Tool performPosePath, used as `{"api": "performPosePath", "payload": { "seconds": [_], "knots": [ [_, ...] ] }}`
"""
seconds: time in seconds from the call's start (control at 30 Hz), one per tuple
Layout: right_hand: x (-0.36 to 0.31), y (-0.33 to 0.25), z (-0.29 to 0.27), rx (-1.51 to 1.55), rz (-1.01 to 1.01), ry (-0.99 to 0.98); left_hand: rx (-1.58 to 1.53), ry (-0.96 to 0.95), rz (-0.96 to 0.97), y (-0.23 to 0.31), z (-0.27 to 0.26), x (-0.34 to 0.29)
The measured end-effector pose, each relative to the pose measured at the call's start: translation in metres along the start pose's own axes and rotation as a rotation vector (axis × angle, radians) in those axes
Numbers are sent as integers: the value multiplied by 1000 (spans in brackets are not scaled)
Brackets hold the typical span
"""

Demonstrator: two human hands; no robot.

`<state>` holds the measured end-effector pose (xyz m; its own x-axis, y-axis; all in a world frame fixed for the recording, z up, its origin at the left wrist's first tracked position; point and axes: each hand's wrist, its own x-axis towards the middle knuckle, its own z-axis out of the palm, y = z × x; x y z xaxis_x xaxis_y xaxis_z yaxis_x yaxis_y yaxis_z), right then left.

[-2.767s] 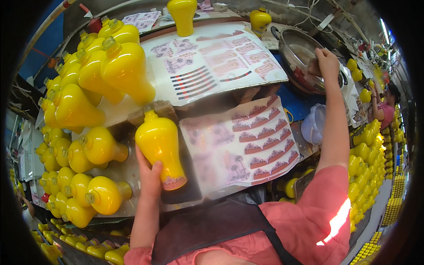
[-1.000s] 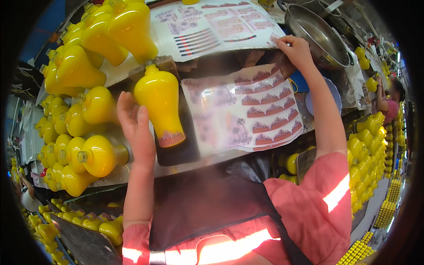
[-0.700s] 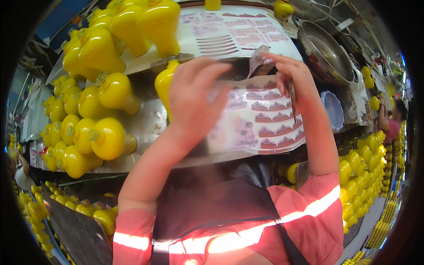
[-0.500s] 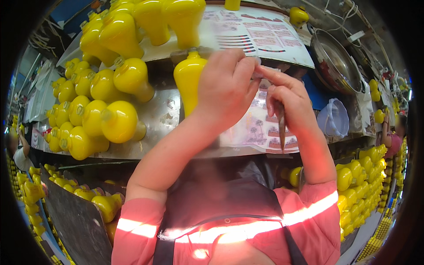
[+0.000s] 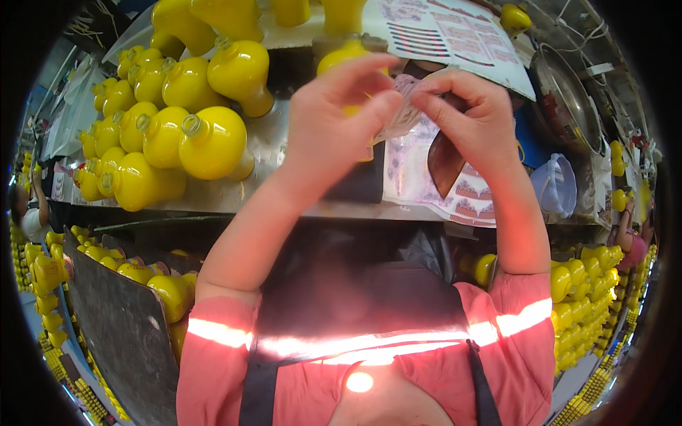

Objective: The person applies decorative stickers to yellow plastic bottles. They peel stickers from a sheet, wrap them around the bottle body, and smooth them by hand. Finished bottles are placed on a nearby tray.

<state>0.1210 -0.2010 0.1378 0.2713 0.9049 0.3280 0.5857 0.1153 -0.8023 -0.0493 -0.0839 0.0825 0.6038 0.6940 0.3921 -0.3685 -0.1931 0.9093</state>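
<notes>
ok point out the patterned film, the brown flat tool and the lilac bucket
Patterned film (image 5: 406, 119): head view, near its middle
Brown flat tool (image 5: 445, 163): head view, on its broad face
Lilac bucket (image 5: 559, 190): head view, on its wall

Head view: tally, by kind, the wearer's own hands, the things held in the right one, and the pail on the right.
Hands: 2 (left hand, right hand)
Translucent printed film: 1
Brown blade-shaped piece: 1
Lilac pail: 1
Total: 5
</notes>
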Motion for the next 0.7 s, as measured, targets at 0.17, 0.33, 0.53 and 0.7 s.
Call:
{"api": "performPosePath", "payload": {
  "seconds": [0.17,0.33,0.53,0.7],
  "knots": [
    [4,7,1,-355,-167,126,101,179,-308,-46,-34,9],
    [6,-9,4,-204,66,3,-306,-30,-437,-78,-31,7],
    [32,-3,7,62,286,-166,-387,-27,-439,-74,-35,14],
    [68,38,40,20,319,-188,-250,31,-382,-75,-38,2]
  ]
}}
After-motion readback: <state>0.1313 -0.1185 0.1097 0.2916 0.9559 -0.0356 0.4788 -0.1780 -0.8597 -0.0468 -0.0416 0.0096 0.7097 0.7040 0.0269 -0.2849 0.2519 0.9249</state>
